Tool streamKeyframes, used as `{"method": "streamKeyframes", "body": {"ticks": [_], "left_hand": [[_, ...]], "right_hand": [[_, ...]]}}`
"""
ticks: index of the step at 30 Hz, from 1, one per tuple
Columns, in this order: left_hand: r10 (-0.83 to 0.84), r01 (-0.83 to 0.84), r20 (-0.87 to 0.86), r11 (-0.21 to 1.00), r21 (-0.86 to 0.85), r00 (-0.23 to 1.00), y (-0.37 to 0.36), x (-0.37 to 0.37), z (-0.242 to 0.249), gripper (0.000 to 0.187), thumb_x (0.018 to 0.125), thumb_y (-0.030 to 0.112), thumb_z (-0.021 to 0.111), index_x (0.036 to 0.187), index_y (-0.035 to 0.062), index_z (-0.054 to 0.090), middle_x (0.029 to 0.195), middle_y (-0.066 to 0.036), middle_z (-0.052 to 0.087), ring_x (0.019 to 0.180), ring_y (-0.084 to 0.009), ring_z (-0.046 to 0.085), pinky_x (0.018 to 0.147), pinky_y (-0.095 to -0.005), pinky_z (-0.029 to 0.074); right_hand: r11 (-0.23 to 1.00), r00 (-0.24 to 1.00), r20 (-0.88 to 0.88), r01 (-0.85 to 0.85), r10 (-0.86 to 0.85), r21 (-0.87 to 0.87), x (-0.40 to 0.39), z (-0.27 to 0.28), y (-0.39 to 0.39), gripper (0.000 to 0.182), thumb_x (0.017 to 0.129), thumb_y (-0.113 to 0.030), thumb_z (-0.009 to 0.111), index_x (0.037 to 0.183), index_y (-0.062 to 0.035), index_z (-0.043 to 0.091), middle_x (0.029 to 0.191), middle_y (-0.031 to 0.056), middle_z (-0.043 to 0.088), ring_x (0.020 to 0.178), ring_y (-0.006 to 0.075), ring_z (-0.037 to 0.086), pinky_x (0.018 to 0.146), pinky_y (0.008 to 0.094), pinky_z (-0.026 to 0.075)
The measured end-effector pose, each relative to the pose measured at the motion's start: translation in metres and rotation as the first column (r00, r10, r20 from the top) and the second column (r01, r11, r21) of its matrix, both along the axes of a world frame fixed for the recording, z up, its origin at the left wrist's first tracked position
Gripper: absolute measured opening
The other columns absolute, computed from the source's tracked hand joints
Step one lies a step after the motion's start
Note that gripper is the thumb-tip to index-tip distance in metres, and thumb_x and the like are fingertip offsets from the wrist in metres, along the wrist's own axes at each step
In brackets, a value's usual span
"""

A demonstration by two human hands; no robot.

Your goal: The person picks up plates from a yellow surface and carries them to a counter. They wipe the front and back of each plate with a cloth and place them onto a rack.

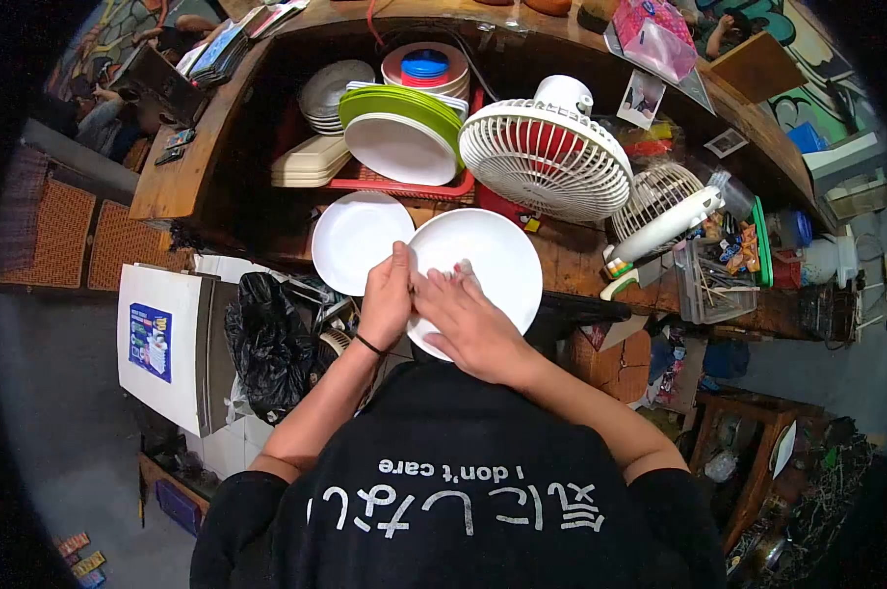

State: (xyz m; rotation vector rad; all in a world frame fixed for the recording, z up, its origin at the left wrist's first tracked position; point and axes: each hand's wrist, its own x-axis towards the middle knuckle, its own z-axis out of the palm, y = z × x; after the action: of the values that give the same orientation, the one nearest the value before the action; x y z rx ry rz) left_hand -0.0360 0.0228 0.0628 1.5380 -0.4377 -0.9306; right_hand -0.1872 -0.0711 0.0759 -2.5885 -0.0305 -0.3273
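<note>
A white plate (502,257) is held tilted in front of my chest. My left hand (386,302) grips its left rim, with the thumb up along the edge. Across the plate's lower left face lies my right hand (471,329), its fingers pressed close together on the surface and partly overlapping the left hand. A small pale and red patch shows at the right fingertips; what it is I cannot make out. A second white plate (357,236) rests on the wooden counter just behind, partly covered by the held plate and my left hand.
Green and white plates (401,147) stand in a red basket (394,185) on the wooden counter (571,265). Two white fans, one being a table fan (547,157), stand to the right, beside a clear plastic box (704,285). A white carton (164,344) and black plastic bag (270,344) are at left.
</note>
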Motion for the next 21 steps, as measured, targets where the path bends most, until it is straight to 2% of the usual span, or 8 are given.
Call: {"method": "streamKeyframes", "body": {"ticks": [2, 5, 6, 12, 15, 18, 20, 21], "left_hand": [[0.006, -0.005, -0.057, 1.000, 0.022, 0.998, 0.002, 0.001, -0.002, 0.056, 0.103, 0.047, 0.035, 0.088, -0.0002, 0.062, 0.074, 0.000, 0.061, 0.066, -0.0055, 0.054, 0.059, -0.0218, 0.044], [0.007, -0.005, 0.041, 0.999, -0.042, 0.999, 0.002, 0.000, 0.004, 0.059, 0.102, 0.048, 0.037, 0.093, -0.0034, 0.064, 0.080, -0.003, 0.065, 0.071, -0.0070, 0.058, 0.063, -0.0214, 0.046], [0.010, -0.008, 0.040, 0.999, -0.043, 0.999, 0.002, -0.001, 0.007, 0.059, 0.102, 0.048, 0.037, 0.093, -0.0034, 0.064, 0.080, -0.003, 0.065, 0.071, -0.0070, 0.058, 0.063, -0.0214, 0.046], [-0.069, 0.074, 0.111, 0.996, -0.046, 0.991, 0.003, 0.014, 0.014, 0.057, 0.101, 0.047, 0.040, 0.088, -0.0029, 0.064, 0.075, -0.001, 0.063, 0.067, -0.0054, 0.054, 0.060, -0.0219, 0.044], [-0.080, 0.100, 0.186, 0.990, -0.100, 0.979, 0.006, 0.023, 0.005, 0.057, 0.101, 0.048, 0.041, 0.084, -0.0022, 0.064, 0.070, 0.001, 0.061, 0.063, -0.0041, 0.052, 0.056, -0.0211, 0.042], [-0.111, 0.121, 0.124, 0.990, -0.072, 0.986, 0.002, 0.023, 0.000, 0.058, 0.101, 0.048, 0.040, 0.093, -0.0032, 0.064, 0.076, -0.002, 0.062, 0.071, -0.0074, 0.055, 0.065, -0.0230, 0.046], [0.113, -0.081, 0.287, 0.990, -0.119, 0.951, -0.011, 0.005, 0.000, 0.065, 0.099, 0.055, 0.036, 0.122, -0.0031, 0.054, 0.097, -0.010, 0.062, 0.092, -0.0148, 0.056, 0.081, -0.0284, 0.046], [0.065, -0.067, -0.038, 0.997, -0.046, 0.997, -0.012, 0.001, 0.002, 0.089, 0.091, 0.072, 0.025, 0.149, 0.0049, 0.018, 0.134, -0.023, 0.043, 0.125, -0.0315, 0.044, 0.101, -0.0534, 0.039]], "right_hand": [[0.998, 0.996, -0.076, -0.040, 0.037, -0.049, -0.012, -0.004, -0.010, 0.057, 0.092, -0.030, 0.056, 0.141, -0.0071, 0.039, 0.150, 0.0149, 0.033, 0.139, 0.0350, 0.030, 0.116, 0.0543, 0.016], [0.940, 0.928, -0.157, 0.329, -0.339, -0.085, -0.024, -0.005, -0.031, 0.074, 0.088, -0.040, 0.060, 0.150, -0.0123, 0.027, 0.156, 0.0151, 0.020, 0.143, 0.0329, 0.023, 0.114, 0.0587, 0.013], [0.870, 0.885, -0.112, 0.411, -0.453, -0.272, -0.023, -0.007, -0.034, 0.075, 0.088, -0.042, 0.059, 0.149, -0.0107, 0.029, 0.156, 0.0175, 0.020, 0.142, 0.0349, 0.025, 0.113, 0.0582, 0.019], [0.790, 0.747, 0.291, 0.611, -0.598, 0.057, -0.009, -0.014, -0.038, 0.051, 0.087, -0.013, 0.066, 0.133, -0.0023, 0.047, 0.141, 0.0234, 0.044, 0.129, 0.0378, 0.046, 0.103, 0.0454, 0.039], [0.635, 0.677, 0.193, 0.497, -0.710, 0.591, -0.008, -0.008, -0.041, 0.041, 0.083, 0.001, 0.063, 0.122, 0.0038, 0.054, 0.107, 0.0211, 0.066, 0.098, 0.0335, 0.066, 0.084, 0.0373, 0.053], [0.727, 0.580, 0.445, 0.469, -0.682, 0.502, -0.011, 0.002, -0.040, 0.035, 0.082, 0.001, 0.064, 0.116, 0.0009, 0.058, 0.101, 0.0217, 0.066, 0.088, 0.0332, 0.068, 0.079, 0.0368, 0.055], [0.778, 0.584, 0.517, 0.520, -0.625, 0.352, -0.021, 0.004, -0.038, 0.034, 0.081, -0.001, 0.065, 0.115, -0.0030, 0.061, 0.097, 0.0214, 0.068, 0.081, 0.0314, 0.070, 0.071, 0.0368, 0.057], [0.868, 0.595, 0.652, 0.445, -0.470, 0.220, -0.022, 0.001, -0.039, 0.035, 0.081, -0.002, 0.065, 0.115, -0.0052, 0.062, 0.097, 0.0204, 0.068, 0.079, 0.0301, 0.070, 0.069, 0.0374, 0.057]]}}
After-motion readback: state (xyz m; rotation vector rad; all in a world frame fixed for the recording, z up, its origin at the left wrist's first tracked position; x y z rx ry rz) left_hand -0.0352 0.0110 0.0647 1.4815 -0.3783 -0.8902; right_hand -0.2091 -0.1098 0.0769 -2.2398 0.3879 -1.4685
